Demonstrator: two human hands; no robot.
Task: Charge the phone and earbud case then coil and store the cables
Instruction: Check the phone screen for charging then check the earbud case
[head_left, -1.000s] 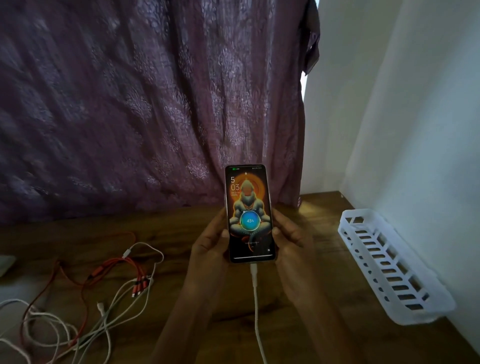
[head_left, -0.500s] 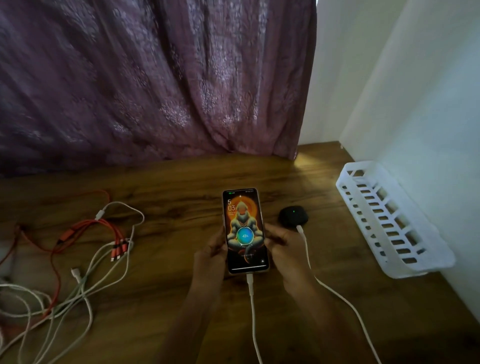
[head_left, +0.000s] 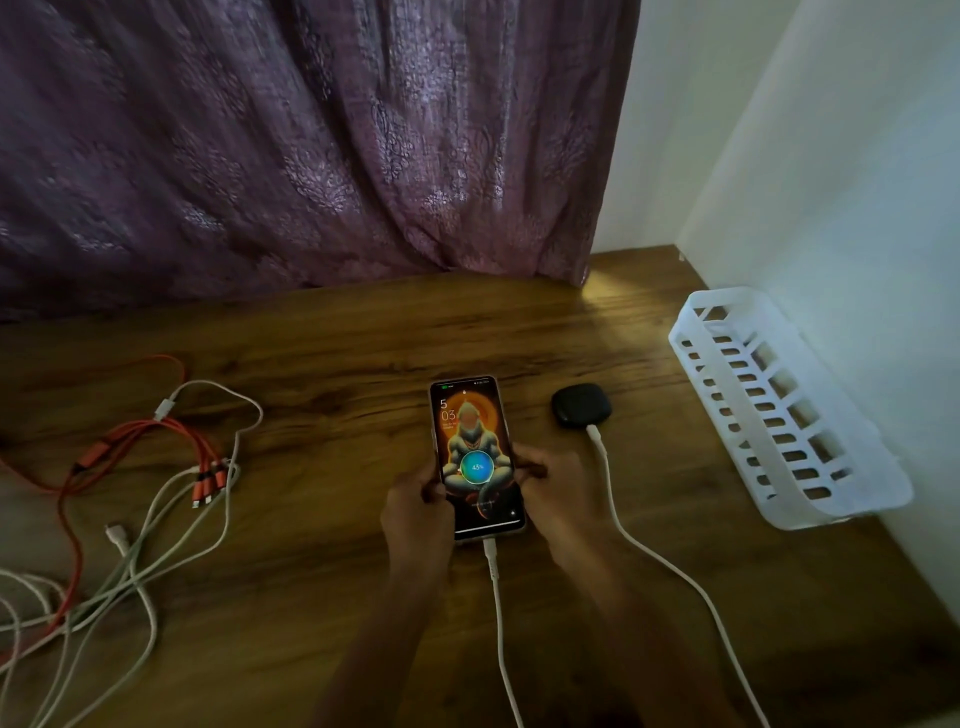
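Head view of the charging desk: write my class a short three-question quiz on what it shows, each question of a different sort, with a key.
1. True or false: a white cable is plugged into the phone.
2. What holds the phone? A) left hand only B) right hand only C) both
3. Fill in: the earbud case lies between the phone and the white ____.

Key: 1 true; 2 C; 3 basket.

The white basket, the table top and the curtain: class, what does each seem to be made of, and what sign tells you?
White basket: probably moulded plastic, semi-gloss; even slotted walls.
Table top: wood or wood-look laminate, smooth; brown grain streaks, can't tell which.
Curtain: woven fabric with slight sheen; soft folds and floral pattern.
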